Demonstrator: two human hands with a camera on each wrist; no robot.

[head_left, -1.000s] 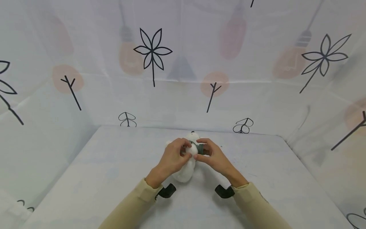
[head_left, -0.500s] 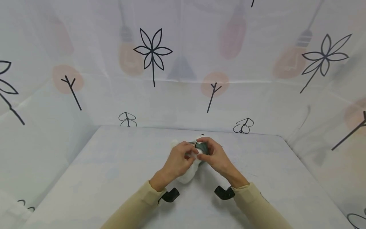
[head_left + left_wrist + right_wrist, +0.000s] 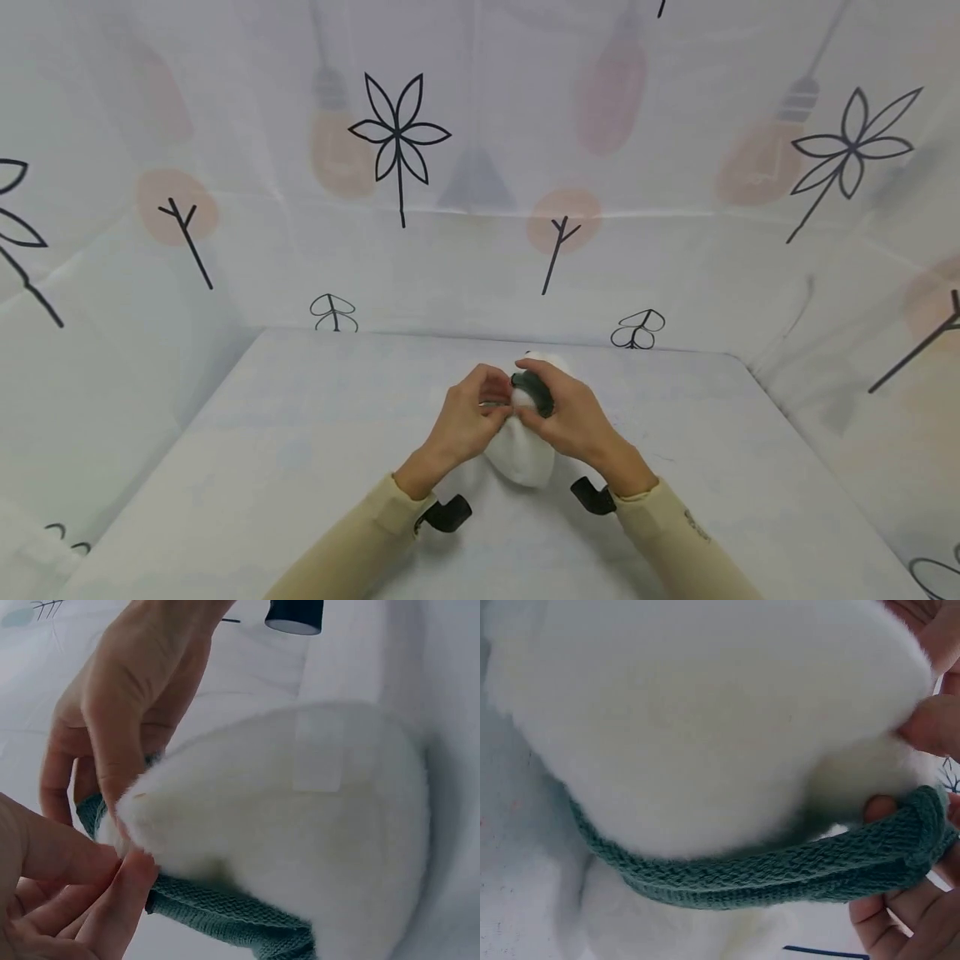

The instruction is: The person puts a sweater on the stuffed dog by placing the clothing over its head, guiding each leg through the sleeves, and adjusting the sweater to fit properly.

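A white plush bear [image 3: 521,460] stands between my two hands, its dark nose just showing at the top in the head view. A green knitted garment [image 3: 534,392] runs along it, and its folded band [image 3: 765,874] crosses the right wrist view. My right hand [image 3: 576,414] grips the garment, with the thumb on white fur. My left hand [image 3: 463,419] pinches close beside it, its thumb and finger [image 3: 90,862] meeting at a small white tip of the plush. What lies deep between the left fingers is partly hidden.
The white table [image 3: 315,483] extends around the hands. A patterned cloth [image 3: 480,267] hangs behind and at both sides. Dark wrist-camera mounts [image 3: 450,513] stick out below the cream sleeves [image 3: 352,542].
The bear has turned and swung to the right, its lower body now between the wrists. More green garment shows in the right hand; the left hand has shifted slightly right.
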